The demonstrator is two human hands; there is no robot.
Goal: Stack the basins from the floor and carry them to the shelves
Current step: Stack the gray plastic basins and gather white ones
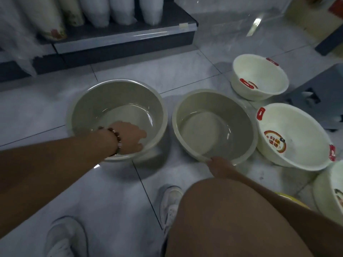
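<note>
Two grey basins stand side by side on the tiled floor. My left hand (130, 139), with a bead bracelet at the wrist, curls over the near rim of the left grey basin (118, 101) and grips it, fingers inside. The near rim of the right grey basin (213, 112) is pinched by my right hand (220, 166). Two white basins with red handles sit to the right, one further back (259, 75) and one nearer (295, 143) with a round label inside. Another white basin (332, 190) is cut off at the right edge.
A dark low shelf (120, 39) holding wrapped white and patterned rolls runs along the back left. A grey plastic stool (323, 93) stands at the right. My knee (232, 219) and white shoes (170, 203) fill the near floor.
</note>
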